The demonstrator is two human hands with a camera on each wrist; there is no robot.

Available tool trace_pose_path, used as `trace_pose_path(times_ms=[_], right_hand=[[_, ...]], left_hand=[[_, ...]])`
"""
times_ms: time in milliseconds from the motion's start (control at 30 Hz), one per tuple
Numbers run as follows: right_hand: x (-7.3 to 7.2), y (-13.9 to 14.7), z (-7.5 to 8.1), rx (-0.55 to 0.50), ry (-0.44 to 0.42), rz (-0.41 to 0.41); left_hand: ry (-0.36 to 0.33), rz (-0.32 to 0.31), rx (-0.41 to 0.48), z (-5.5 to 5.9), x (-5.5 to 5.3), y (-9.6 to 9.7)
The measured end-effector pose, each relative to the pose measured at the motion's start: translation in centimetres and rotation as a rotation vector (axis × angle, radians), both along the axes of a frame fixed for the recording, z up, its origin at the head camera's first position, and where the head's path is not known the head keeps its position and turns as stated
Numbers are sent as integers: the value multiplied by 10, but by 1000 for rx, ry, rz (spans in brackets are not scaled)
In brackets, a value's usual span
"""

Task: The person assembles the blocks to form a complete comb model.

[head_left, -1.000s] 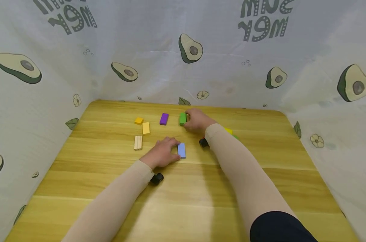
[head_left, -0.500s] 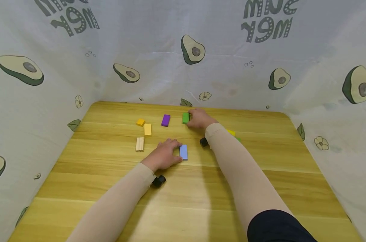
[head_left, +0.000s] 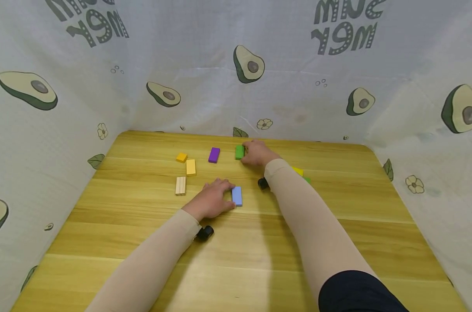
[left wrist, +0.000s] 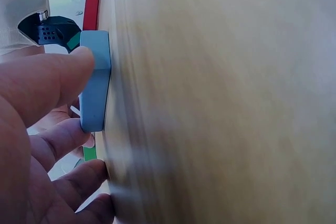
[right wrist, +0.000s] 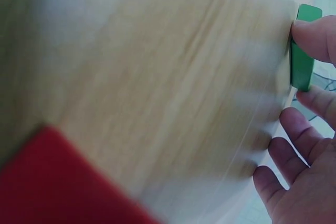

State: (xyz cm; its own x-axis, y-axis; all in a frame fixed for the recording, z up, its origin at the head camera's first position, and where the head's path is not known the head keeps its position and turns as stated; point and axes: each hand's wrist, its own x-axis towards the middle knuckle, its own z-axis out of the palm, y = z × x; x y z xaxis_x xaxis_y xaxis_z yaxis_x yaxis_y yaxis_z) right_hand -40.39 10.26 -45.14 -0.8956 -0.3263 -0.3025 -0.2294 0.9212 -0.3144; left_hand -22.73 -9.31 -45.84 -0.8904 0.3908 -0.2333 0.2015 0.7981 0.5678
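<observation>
My left hand (head_left: pixel 210 199) pinches a light blue block (head_left: pixel 237 196) by its two ends, the thumb at the near end and a finger at the far one. In the left wrist view, the same blue block (left wrist: pixel 94 100) lies flat on the table, with the other fingertips resting beside it. Farther back, a green block (head_left: pixel 239 152) is held end to end by my right hand (head_left: pixel 258 153). The right wrist view has the thumb on one end of that green block (right wrist: pixel 303 72) and a finger at the other.
Left of the hands lie a purple block (head_left: pixel 214 155), an orange block (head_left: pixel 182 157), a pale yellow block (head_left: pixel 191 167) and a plain wood block (head_left: pixel 180 186). The right forearm partly covers a bright yellow block (head_left: pixel 298 171) and another green block (head_left: pixel 307 179). A red block (right wrist: pixel 68 187) shows close up.
My right hand has shifted the green block slightly away and to the right, then stopped. The left hand and blue block stay put. The head view has tilted a little.
</observation>
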Motion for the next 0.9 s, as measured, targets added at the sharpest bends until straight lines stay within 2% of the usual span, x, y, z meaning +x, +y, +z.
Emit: trace_pose_path(times_ms=[467, 900], right_hand=[[3, 2, 1, -12, -3, -7], [6, 2, 5, -15, 0, -3]], left_hand=[[-7, 6, 19, 4, 2, 1], [-5, -1, 2, 2, 0, 0]])
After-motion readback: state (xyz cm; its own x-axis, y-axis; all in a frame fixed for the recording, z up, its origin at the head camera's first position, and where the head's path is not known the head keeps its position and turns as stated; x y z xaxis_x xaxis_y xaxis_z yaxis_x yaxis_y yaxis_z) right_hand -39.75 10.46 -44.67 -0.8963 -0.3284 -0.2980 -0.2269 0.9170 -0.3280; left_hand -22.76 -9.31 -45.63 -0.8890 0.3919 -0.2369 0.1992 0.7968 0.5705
